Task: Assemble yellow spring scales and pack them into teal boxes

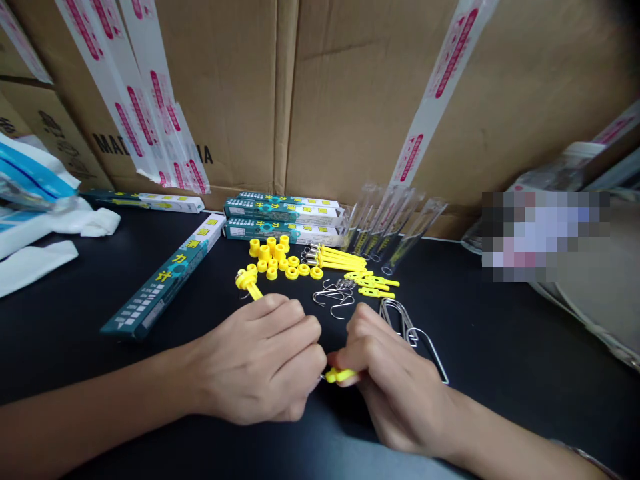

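Note:
My left hand [265, 360] is closed around a yellow plastic rod [255, 291], whose top with a yellow collar [246, 279] sticks out above the knuckles. My right hand [395, 380] pinches a small yellow plastic piece [341, 376] between thumb and fingers. A thin bit of metal shows between that piece and my left fist; whether it joins the two parts is hidden. Just beyond the hands lie metal S-hooks [343, 307], small springs [345, 285], flat yellow pointed pieces [376, 293], yellow rods with springs [343, 259] and several yellow caps and rings [273, 250].
Bent wire hooks [400, 320] lie beside my right hand. Clear tubes [385, 230] lean at the back by stacked printed boxes [285, 232]. Another box [167, 277] lies at left, near white plastic bags [45, 220]. Large cartons [340, 100] stand behind; a clear bottle [555, 170] is at right.

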A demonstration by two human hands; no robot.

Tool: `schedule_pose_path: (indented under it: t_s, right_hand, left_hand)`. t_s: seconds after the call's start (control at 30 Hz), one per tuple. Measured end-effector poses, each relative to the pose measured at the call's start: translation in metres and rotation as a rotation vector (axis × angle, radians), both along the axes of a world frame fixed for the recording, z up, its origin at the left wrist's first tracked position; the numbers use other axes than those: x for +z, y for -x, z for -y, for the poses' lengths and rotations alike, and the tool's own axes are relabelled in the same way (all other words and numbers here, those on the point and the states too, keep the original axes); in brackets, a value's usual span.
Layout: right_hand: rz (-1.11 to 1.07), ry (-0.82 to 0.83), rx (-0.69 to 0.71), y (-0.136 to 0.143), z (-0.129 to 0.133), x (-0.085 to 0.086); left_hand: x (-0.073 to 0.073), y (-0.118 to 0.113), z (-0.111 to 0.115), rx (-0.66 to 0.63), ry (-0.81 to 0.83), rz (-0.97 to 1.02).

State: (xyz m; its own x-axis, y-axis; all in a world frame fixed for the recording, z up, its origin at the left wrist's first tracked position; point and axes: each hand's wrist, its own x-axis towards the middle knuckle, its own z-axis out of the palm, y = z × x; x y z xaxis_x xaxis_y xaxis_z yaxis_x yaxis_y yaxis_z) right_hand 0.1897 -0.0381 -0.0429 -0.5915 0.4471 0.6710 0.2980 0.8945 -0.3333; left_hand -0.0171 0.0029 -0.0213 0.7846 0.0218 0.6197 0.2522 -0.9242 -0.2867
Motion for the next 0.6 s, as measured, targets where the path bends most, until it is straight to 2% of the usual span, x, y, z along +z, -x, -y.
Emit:
schedule_pose_path:
  t_s: [0.6]
  right_hand:
    - [0.004,-0.018,-0.008,-0.0008,0.0014,0.0011]
  left_hand:
    - [0.0017,-0.0021,-0.0002,0.002,-0.009,0.01]
